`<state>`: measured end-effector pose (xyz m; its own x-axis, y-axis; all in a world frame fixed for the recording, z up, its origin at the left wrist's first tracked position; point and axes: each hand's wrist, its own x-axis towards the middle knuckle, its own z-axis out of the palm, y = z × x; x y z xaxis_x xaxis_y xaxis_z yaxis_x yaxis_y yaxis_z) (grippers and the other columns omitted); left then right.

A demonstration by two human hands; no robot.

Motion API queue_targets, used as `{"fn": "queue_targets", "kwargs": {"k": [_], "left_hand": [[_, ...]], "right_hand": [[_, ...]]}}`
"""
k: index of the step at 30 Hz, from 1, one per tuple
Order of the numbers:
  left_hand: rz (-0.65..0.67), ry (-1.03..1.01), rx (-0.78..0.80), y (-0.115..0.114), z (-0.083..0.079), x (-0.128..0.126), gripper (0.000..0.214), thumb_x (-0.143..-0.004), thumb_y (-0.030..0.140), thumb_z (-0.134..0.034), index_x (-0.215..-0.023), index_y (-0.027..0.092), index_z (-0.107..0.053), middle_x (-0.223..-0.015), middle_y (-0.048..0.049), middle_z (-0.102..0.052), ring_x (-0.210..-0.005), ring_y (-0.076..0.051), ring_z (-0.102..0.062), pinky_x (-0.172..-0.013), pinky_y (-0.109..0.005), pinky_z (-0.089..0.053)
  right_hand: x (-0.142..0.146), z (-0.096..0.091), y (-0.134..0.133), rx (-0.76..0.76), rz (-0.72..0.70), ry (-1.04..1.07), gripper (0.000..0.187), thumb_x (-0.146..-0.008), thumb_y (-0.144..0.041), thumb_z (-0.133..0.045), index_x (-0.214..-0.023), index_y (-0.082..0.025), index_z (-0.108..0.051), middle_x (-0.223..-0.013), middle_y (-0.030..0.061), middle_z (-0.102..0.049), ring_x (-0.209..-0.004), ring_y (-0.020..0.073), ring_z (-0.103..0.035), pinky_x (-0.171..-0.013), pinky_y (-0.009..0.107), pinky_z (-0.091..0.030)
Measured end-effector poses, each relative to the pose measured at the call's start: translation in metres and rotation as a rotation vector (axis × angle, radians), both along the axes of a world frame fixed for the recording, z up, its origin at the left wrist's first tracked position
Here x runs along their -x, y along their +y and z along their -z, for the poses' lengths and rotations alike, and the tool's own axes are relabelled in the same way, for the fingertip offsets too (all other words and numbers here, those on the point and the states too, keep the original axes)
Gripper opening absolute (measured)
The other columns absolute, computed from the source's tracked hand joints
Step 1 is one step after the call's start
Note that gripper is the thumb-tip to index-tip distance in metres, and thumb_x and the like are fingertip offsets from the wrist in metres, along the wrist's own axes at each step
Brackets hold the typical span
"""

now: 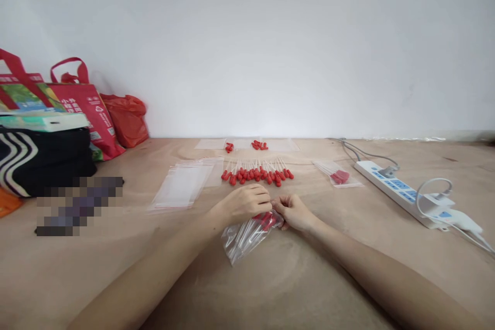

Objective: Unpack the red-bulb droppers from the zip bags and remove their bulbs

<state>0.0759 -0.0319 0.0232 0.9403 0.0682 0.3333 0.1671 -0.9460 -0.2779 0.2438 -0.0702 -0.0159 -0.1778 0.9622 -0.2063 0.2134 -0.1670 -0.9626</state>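
My left hand (247, 201) and my right hand (291, 211) meet at the top edge of a clear plastic bag (247, 237), both with fingers closed on it. Inside the bag lie several white sticks with red tips, the red ends up by my fingers. Just beyond my hands a row of loose red-tipped sticks (257, 171) is spread on the table. To the left lies a stack of flat clear bags (181, 185). A filled bag of red-tipped sticks (338, 175) rests on the right.
Farther back, small red pieces (259, 145) lie by flat clear bags (211, 144) near the wall. A white power strip (402, 191) with plugs and cables runs along the right. Shopping bags (87, 113), a black bag (50, 157) and a blurred-out dark object (81, 206) occupy the left.
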Motion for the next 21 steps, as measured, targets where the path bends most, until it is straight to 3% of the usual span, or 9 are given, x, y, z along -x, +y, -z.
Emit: {"fn": "queue_targets", "kwargs": {"k": [2,5,7,9,13,16,21], "left_hand": [[-0.063,-0.021,0.076,-0.001,-0.001,0.000,0.021,-0.086,0.014,-0.038,-0.077,0.016,-0.057,-0.088,-0.0047,-0.060,-0.094,-0.016,-0.051,-0.088,-0.031,-0.039],[-0.293,-0.158,0.279,-0.010,-0.001,-0.001,0.015,-0.084,0.018,-0.043,-0.094,0.015,-0.054,-0.106,-0.0084,-0.055,-0.105,-0.019,-0.046,-0.092,-0.034,-0.038],[-0.430,-0.241,0.479,-0.022,0.000,-0.001,0.027,-0.083,0.026,-0.047,-0.108,0.017,-0.047,-0.114,-0.0090,-0.050,-0.106,-0.020,-0.046,-0.091,-0.037,-0.039],[-0.486,-0.239,0.663,-0.036,0.004,0.002,0.040,-0.081,0.035,-0.048,-0.117,0.020,-0.040,-0.118,-0.0083,-0.048,-0.108,-0.022,-0.045,-0.091,-0.039,-0.039],[-0.508,-0.142,0.800,-0.056,0.015,0.019,0.062,-0.076,0.039,-0.053,-0.129,0.021,-0.027,-0.134,-0.0100,-0.033,-0.122,-0.026,-0.031,-0.099,-0.043,-0.029],[-0.445,-0.086,0.823,-0.057,0.018,0.031,0.063,-0.077,0.036,-0.051,-0.132,0.023,-0.022,-0.135,-0.0077,-0.033,-0.122,-0.024,-0.031,-0.100,-0.041,-0.028],[-0.348,-0.060,0.821,-0.047,0.017,0.038,0.062,-0.078,0.039,-0.049,-0.132,0.026,-0.021,-0.133,-0.0058,-0.037,-0.119,-0.024,-0.036,-0.097,-0.041,-0.032]], "right_hand": [[-0.002,-0.001,-0.001,0.021,-0.040,0.023,0.022,-0.069,-0.033,-0.054,-0.059,-0.017,-0.045,-0.041,-0.0055,-0.050,-0.035,0.0077,-0.048,-0.033,0.018,-0.039],[-0.005,0.002,-0.004,0.007,0.031,0.132,0.019,-0.066,-0.028,-0.058,-0.073,-0.019,-0.042,-0.046,-0.0084,-0.052,-0.035,0.0077,-0.049,-0.036,0.019,-0.043],[-0.008,0.003,-0.006,-0.014,0.110,0.201,0.022,-0.065,-0.023,-0.057,-0.076,-0.020,-0.039,-0.047,-0.0101,-0.053,-0.036,0.0071,-0.050,-0.038,0.019,-0.044],[-0.012,0.003,-0.007,0.005,0.125,0.215,0.019,-0.066,-0.019,-0.055,-0.077,-0.020,-0.040,-0.048,-0.0095,-0.053,-0.037,0.0065,-0.051,-0.039,0.018,-0.045],[-0.023,-0.004,-0.009,0.136,-0.036,0.116,0.015,-0.067,-0.014,-0.053,-0.082,-0.015,-0.050,-0.049,-0.0054,-0.056,-0.039,0.0063,-0.053,-0.040,0.016,-0.044],[-0.029,-0.010,-0.009,0.183,-0.151,0.021,0.020,-0.066,-0.018,-0.057,-0.085,-0.014,-0.054,-0.044,-0.0064,-0.053,-0.035,0.0061,-0.050,-0.034,0.015,-0.038],[-0.033,-0.011,-0.007,0.068,-0.219,-0.088,0.038,-0.058,-0.035,-0.069,-0.087,-0.012,-0.059,-0.044,-0.0079,-0.049,-0.033,0.0027,-0.038,-0.032,0.015,-0.028]]}}
